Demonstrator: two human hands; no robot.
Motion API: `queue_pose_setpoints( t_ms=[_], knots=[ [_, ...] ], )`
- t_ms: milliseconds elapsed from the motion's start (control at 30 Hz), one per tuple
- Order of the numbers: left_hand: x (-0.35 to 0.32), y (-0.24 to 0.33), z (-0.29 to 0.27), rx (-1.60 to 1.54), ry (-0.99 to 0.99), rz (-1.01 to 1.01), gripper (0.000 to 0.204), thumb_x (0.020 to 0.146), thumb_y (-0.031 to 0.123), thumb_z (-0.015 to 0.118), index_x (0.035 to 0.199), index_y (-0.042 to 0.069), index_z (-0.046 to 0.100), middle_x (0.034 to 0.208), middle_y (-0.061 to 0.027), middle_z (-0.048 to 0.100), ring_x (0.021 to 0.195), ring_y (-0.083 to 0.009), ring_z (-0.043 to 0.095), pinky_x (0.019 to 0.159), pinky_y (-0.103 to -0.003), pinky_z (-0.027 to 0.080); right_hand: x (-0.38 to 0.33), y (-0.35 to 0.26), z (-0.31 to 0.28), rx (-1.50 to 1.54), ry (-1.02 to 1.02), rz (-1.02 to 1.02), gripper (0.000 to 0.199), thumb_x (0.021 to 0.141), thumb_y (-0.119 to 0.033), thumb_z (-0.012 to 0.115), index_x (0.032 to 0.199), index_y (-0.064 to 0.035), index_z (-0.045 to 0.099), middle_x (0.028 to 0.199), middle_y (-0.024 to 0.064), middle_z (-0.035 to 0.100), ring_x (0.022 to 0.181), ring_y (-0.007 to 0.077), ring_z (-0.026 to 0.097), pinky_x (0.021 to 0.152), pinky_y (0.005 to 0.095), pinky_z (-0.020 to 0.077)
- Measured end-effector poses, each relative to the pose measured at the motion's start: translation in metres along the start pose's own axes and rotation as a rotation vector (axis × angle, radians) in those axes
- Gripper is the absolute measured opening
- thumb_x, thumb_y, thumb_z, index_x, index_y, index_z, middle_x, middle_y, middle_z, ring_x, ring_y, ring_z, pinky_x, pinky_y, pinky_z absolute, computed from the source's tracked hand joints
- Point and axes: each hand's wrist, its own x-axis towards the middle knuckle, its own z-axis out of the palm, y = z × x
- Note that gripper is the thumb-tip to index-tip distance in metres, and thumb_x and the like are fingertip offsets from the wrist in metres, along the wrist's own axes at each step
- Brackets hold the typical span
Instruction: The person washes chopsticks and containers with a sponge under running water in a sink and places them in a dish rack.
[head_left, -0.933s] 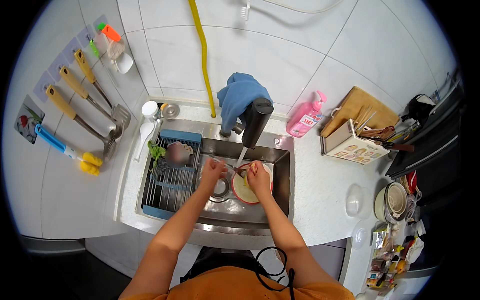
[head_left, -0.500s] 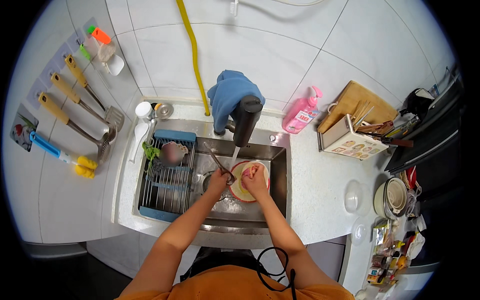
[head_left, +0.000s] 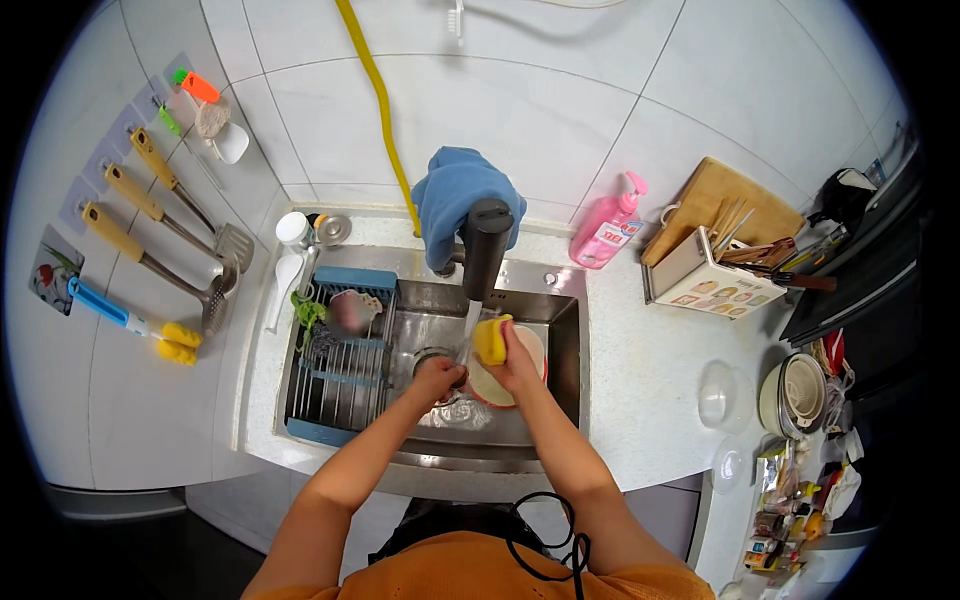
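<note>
My right hand (head_left: pixel 518 368) grips a yellow sponge (head_left: pixel 490 341) with a reddish side, raised over the right part of the steel sink (head_left: pixel 490 437). Below it lies a cream dish with a red rim (head_left: pixel 490 388). My left hand (head_left: pixel 436 380) is closed at the sink's middle, beside the running water, around a metal spoon (head_left: pixel 459 379); fingers and water hide most of it. Water pours from the dark faucet (head_left: pixel 487 245), which has a blue cloth (head_left: pixel 465 190) draped over its back.
At the sink's left stands a blue-edged dish rack (head_left: pixel 350 278) with greens and a blurred item. A white spoon (head_left: pixel 286 280) lies left of it. Behind right are a pink pump bottle (head_left: pixel 607 225), a utensil holder (head_left: pixel 715 280) and a cutting board (head_left: pixel 730 200). Spatulas (head_left: pixel 150 255) hang on the left wall.
My right hand has turned and lifted, bringing the sponge's yellow side into view above the dish. The spoon's long handle, seen earlier pointing up and left, no longer shows by my left hand.
</note>
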Motion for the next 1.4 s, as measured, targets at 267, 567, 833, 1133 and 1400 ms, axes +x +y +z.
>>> queue_pose_setpoints(
  t_ms=[267,567,833,1133,1400],
  knots=[
    [-0.006,0.008,-0.013,0.056,-0.027,-0.011,0.016,0.081,0.015,0.05,0.081,0.002,0.058,0.057,-0.0037,0.053,0.04,-0.0104,0.045,0.035,-0.025,0.035,-0.017,0.02,0.037,-0.301,-0.286,-0.025,0.031,0.081,-0.014,0.054,0.11,-0.01,0.044,0.098,0.0024,0.052,0.089,0.0133,0.051,0.079,0.0278,0.0407],
    [-0.034,0.01,-0.012,0.649,-0.027,0.092,0.02,0.081,0.022,0.052,0.079,0.004,0.059,0.058,-0.007,0.054,0.043,-0.0145,0.053,0.039,-0.028,0.041,0.005,0.016,0.027,-0.669,0.052,-0.313,0.017,0.076,-0.003,0.058,0.093,-0.0041,0.055,0.077,-0.0007,0.056,0.069,0.0088,0.052,0.063,0.0219,0.0426],
    [-0.025,-0.031,-0.024,0.1,-0.097,-0.056,0.018,0.083,0.021,0.05,0.088,0.007,0.059,0.073,-0.0021,0.06,0.058,-0.0144,0.058,0.053,-0.03,0.05,0.012,-0.008,0.012,-0.555,0.073,-0.296,0.012,0.081,-0.006,0.054,0.093,-0.0042,0.053,0.08,0.0036,0.058,0.069,0.0132,0.057,0.058,0.0248,0.0472],
    [-0.023,-0.001,-0.028,-0.264,0.034,-0.14,0.017,0.084,0.024,0.05,0.087,0.009,0.058,0.067,0.0007,0.054,0.046,-0.0064,0.042,0.038,-0.018,0.032,0.002,-0.018,-0.001,-0.306,-0.009,-0.343,0.02,0.08,-0.003,0.055,0.1,-0.0053,0.05,0.089,0.0041,0.057,0.079,0.0135,0.057,0.067,0.0248,0.0468],
    [0.004,0.019,-0.014,-0.086,-0.033,0.172,0.015,0.083,0.014,0.049,0.087,0.003,0.057,0.062,-0.0031,0.055,0.045,-0.0083,0.048,0.038,-0.021,0.034,-0.01,-0.033,-0.029,-0.208,0.143,-0.424,0.023,0.079,-0.001,0.055,0.101,-0.0046,0.049,0.092,0.0049,0.057,0.081,0.0152,0.057,0.072,0.0279,0.0476]
  ],
)
